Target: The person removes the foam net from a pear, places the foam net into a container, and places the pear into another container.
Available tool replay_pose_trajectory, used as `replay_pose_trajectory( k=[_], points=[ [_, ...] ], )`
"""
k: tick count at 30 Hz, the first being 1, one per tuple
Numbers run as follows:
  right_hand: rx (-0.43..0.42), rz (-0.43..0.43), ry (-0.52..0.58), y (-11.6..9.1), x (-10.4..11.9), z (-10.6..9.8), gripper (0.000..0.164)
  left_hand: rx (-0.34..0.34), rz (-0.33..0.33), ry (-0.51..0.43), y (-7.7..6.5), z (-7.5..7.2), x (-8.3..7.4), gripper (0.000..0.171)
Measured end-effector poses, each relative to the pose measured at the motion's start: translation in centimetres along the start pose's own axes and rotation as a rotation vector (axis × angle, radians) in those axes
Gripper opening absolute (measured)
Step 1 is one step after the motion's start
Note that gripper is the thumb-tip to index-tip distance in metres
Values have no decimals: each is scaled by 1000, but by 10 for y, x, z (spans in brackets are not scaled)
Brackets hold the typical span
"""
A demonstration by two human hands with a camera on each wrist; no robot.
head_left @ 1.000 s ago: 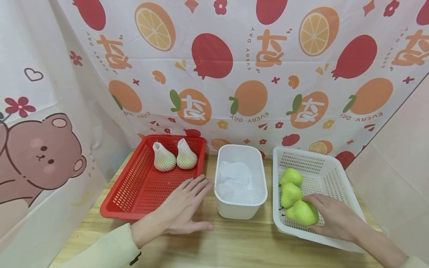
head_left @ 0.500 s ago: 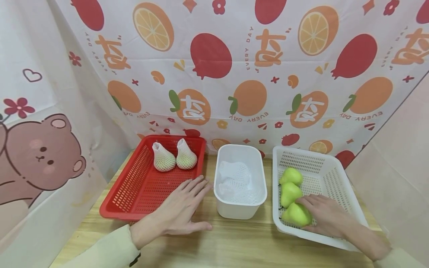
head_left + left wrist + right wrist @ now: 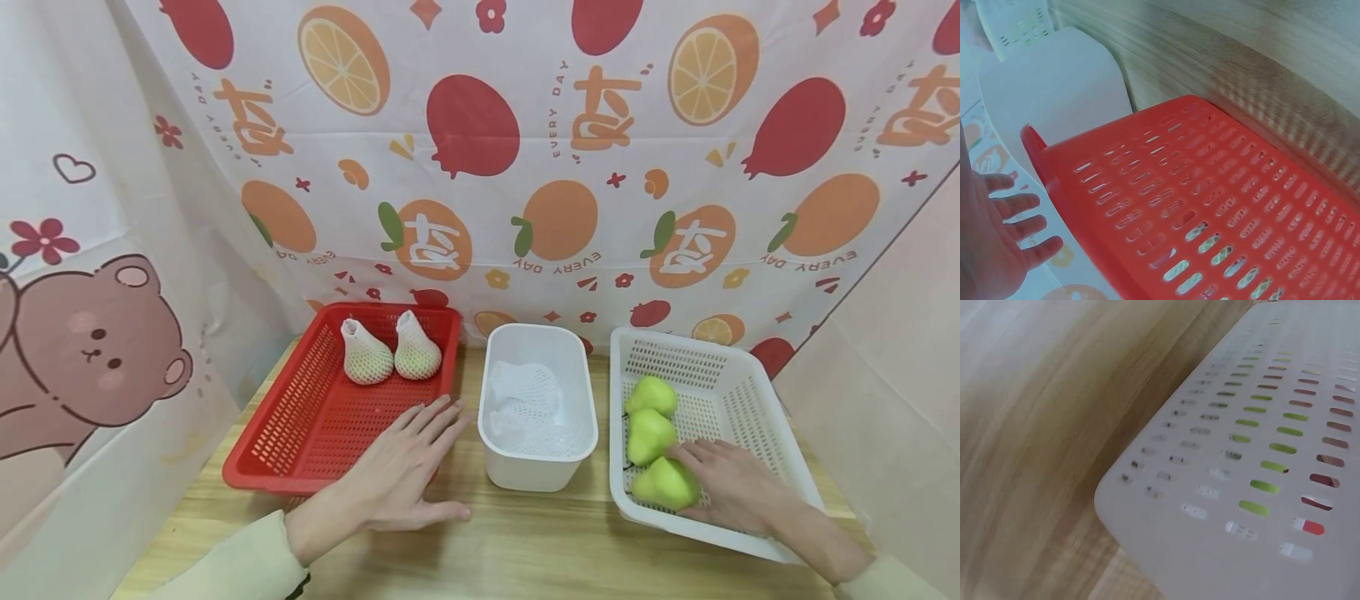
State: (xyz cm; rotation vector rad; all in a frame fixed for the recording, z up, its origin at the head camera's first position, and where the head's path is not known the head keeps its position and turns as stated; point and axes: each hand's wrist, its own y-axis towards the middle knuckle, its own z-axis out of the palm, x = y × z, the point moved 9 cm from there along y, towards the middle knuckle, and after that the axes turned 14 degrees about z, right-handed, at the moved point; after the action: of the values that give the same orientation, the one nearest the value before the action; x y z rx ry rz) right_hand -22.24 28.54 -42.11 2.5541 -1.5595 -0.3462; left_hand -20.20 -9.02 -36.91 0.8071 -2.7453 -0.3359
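My right hand (image 3: 738, 487) reaches into the white basket (image 3: 742, 354), fingers and thumb around the right side of the nearest green pear (image 3: 663, 485). Two more green pears, a middle one (image 3: 649, 437) and a far one (image 3: 652, 395), line up behind it along the basket's left wall. In the right wrist view the basket's wall (image 3: 1172, 550) hides most of the hand and fruit. My left hand (image 3: 401, 471), fingers extended and empty, hovers by the near right corner of the red basket (image 3: 326, 417). Two pears in white foam nets, one left (image 3: 367, 358), one right (image 3: 417, 350), stand in it.
Between the baskets stands a white plastic bin (image 3: 534, 473) with white foam nets (image 3: 525, 387) inside. All three containers rest on a wooden table (image 3: 540, 550). A fruit-print curtain (image 3: 480, 242) hangs close behind, and a bear-print curtain (image 3: 202, 275) borders the left.
My right hand has shifted the nearest pear slightly left, closer to the basket's left wall, then stayed there. My left hand has hardly moved.
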Motion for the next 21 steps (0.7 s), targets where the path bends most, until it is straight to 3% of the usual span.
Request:
replay_pose_trajectory(
  k=[21],
  points=[
    [-53, -37, -27, -5, 0, -5, 74, 18, -27, -17, -5, 4, 2, 108]
  ],
)
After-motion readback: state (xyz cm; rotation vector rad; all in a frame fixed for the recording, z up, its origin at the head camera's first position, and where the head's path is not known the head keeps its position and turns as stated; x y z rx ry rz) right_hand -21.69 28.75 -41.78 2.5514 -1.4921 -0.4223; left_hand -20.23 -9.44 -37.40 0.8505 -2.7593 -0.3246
